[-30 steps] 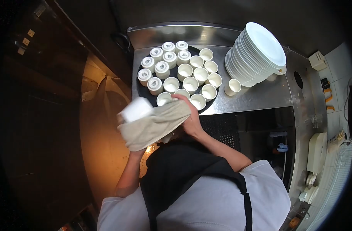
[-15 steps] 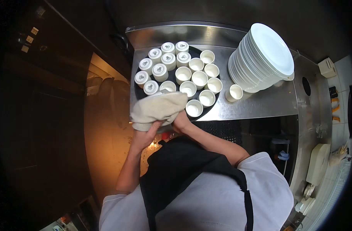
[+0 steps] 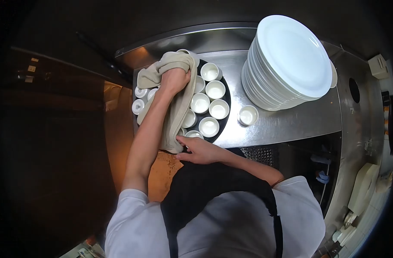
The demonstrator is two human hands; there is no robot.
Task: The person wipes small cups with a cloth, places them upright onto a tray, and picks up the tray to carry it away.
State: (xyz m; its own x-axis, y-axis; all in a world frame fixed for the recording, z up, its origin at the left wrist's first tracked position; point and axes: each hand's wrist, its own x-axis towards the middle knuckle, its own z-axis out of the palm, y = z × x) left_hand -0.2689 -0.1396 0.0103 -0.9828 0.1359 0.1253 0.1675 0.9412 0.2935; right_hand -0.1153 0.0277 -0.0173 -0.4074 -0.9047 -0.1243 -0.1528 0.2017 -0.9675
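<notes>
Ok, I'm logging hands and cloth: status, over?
Left hand gripping cloth. Right hand at its near end. Cloth draped over cups; plate stack to the right.

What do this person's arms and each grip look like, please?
The left grip and right grip are bare human hands, without gloves. The forearms are uncovered, with no watch or bracelet visible. Short, plain white sleeves cover the upper arms. A black apron is worn over the white top.
</notes>
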